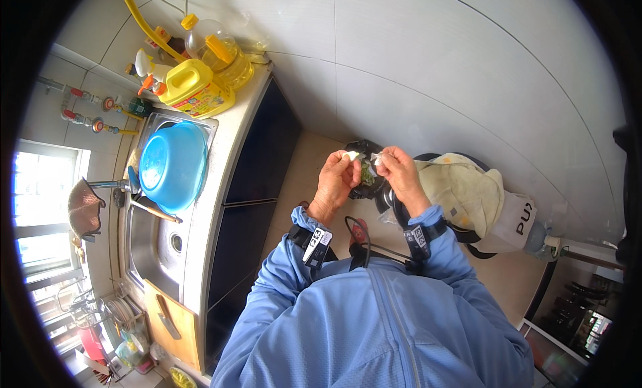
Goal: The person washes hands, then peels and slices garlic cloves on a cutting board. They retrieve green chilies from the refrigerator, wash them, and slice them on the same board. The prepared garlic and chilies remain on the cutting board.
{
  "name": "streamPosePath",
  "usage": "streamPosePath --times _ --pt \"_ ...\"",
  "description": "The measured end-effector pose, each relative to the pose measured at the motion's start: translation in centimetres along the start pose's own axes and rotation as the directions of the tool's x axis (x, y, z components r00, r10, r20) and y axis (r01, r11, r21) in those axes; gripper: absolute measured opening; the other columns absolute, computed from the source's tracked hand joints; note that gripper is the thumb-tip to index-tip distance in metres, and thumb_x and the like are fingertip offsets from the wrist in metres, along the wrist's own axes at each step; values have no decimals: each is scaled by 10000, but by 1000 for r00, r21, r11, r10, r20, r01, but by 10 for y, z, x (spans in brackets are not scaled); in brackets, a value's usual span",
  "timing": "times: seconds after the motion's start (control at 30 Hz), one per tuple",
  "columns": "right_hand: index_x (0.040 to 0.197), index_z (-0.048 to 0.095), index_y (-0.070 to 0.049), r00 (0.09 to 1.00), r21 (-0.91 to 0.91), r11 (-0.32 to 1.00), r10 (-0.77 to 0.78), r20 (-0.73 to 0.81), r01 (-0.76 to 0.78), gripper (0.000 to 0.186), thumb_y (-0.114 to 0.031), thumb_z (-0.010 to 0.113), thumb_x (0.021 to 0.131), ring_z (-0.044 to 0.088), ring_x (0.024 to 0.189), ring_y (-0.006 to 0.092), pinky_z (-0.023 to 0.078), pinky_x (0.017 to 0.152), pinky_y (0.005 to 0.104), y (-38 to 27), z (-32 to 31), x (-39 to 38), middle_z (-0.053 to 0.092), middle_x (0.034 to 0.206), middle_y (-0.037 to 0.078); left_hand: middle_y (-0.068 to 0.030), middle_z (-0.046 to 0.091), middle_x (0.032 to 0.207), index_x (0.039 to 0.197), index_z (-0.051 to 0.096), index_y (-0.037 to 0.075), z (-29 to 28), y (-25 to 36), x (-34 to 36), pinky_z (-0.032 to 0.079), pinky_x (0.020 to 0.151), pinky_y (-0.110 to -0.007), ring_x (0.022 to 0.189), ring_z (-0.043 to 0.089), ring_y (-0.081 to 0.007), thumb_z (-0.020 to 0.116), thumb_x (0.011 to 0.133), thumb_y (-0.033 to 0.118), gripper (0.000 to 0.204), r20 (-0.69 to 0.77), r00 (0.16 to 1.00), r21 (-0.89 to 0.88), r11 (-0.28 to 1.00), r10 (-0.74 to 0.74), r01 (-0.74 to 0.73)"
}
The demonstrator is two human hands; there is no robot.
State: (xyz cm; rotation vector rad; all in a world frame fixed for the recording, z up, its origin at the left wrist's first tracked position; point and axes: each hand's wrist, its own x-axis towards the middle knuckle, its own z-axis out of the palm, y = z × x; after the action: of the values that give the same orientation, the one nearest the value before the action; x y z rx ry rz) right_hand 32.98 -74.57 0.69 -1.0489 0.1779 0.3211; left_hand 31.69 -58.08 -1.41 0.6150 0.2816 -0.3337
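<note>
My left hand (336, 180) pinches a small white piece (349, 156) between thumb and fingers. Just to its right, my right hand (401, 174) grips another small pale scrap (377, 158); I cannot tell what either piece is. Both hands are raised above a black plastic bag (364, 192) on the floor side, with green leafy scraps (368, 174) showing between them. Devices are strapped to both wrists over my blue sleeves.
At the left, the counter holds a blue basin (172, 166), steel sink (155, 251), yellow jug (197, 87), oil bottle (234, 65) and wooden board (174, 328) with a knife. Beige cloth (468, 187) covers things at right, beside a tiled wall. A red slipper (358, 231) shows below.
</note>
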Motion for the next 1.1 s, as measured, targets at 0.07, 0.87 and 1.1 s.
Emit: streamPosePath --times 0.07,0.87,1.1 --pt "881 504 -7 1000 -141 990 -3 8 4 63 -61 536 879 507 619 100 419 563 209 -3 0 0 546 773 52 -91 562 752 979 492 63 0 1 -1 398 498 -251 561 507 -162 426 949 142 107 -1 1000 -3 1000 -1 1" --pt "858 585 32 995 -409 910 -89 -40 64 68 -32 564 865 553 613 78 461 560 215 8 25 0 604 737 36 -20 599 777 975 562 11 15 -10 -8 421 497 -179 610 564 -71 594 866 56 122 -79 952 511 832 297 -217" --pt "838 568 36 988 -518 844 -152 24 143 72 -29 553 864 564 568 87 464 522 222 11 21 1 618 723 59 -16 589 783 965 543 13 12 -16 -8 413 499 -171 604 547 -59 597 869 62 121 -64 930 631 737 361 -242"
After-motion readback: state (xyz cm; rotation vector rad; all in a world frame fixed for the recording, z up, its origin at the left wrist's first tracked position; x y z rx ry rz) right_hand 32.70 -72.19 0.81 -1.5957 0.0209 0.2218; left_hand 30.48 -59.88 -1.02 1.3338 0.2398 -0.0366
